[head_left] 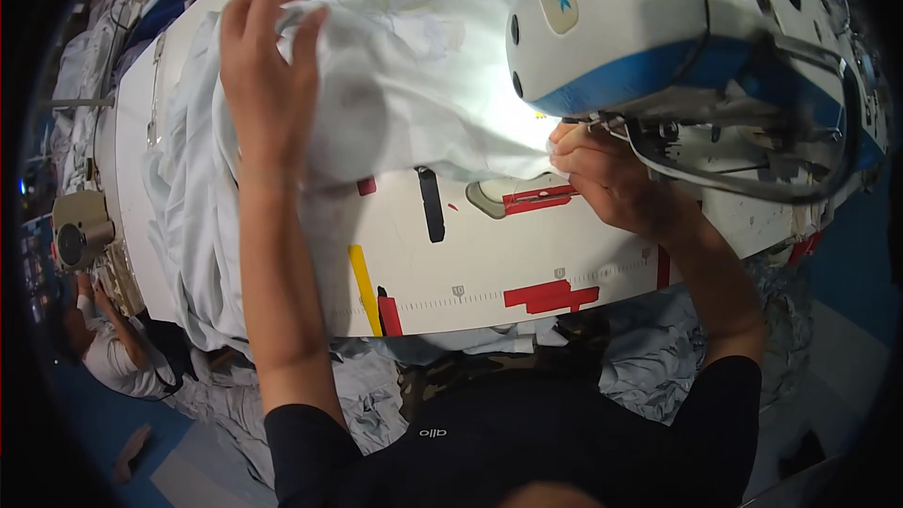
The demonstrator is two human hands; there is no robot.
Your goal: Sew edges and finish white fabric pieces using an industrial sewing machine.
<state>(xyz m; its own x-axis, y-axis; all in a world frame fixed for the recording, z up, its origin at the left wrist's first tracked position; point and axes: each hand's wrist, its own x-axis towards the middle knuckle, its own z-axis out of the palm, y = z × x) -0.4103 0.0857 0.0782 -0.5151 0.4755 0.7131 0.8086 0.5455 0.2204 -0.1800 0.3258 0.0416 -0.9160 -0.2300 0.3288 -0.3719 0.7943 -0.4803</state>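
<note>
A pale, light-blue cloth (404, 66) lies in loose folds over the white sewing table (451, 263) and runs under the head of a white and blue sewing machine (611, 28). My right hand (616, 174) is closed in a pinch on the cloth's edge, right beside the machine's needle area, where a bright lamp washes out detail. My left hand (268, 75) is raised over the cloth on the left, thumb and fingers apart with nothing seen between them. The needle itself is hidden behind the machine head and my right fingers.
Red tape (550, 296), a yellow strip (365, 287) and a black strip (431, 205) mark the tabletop near a printed ruler scale. Piled pale fabric (658, 348) hangs below the table's near edge. Another person (122, 348) sits at the far left, near another machine (83, 230).
</note>
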